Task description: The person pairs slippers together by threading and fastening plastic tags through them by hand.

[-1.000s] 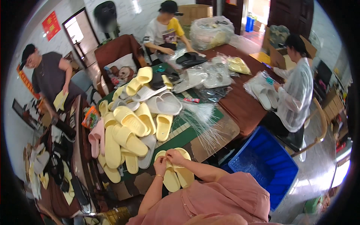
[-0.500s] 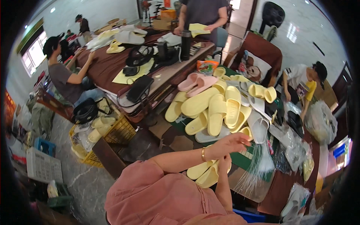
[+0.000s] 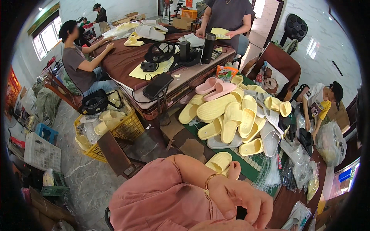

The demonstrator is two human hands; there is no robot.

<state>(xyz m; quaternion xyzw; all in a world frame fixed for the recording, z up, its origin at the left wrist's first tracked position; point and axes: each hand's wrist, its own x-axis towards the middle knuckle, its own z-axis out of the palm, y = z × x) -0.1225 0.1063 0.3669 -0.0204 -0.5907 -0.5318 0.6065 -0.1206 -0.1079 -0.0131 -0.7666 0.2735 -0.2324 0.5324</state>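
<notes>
My left hand (image 3: pixel 241 202), with a gold bracelet on its wrist, hangs low in the head view. Its fingers are curled downward, and whatever is under them is hidden. Just beyond it, my right hand (image 3: pixel 233 169) closes on the edge of a pale yellow slipper (image 3: pixel 219 161) at the near edge of a green mat (image 3: pixel 252 165). My pink sleeve (image 3: pixel 162 196) fills the lower middle. A heap of yellow slippers (image 3: pixel 231 119) lies past my hands, with two pink slippers (image 3: pixel 214 87) at its far side.
A yellow crate (image 3: pixel 115 129) of slippers stands on the floor to the left, beside a brown stool (image 3: pixel 115 154). A brown table (image 3: pixel 154 67) holds a phone (image 3: pixel 158 85), a black flask (image 3: pixel 208 46) and paper. Other people work around it. Plastic bags (image 3: pixel 304 169) lie on the right.
The view has swung from the right side of the table round to the left. My hands stay together at the yellow slipper, now low in the picture.
</notes>
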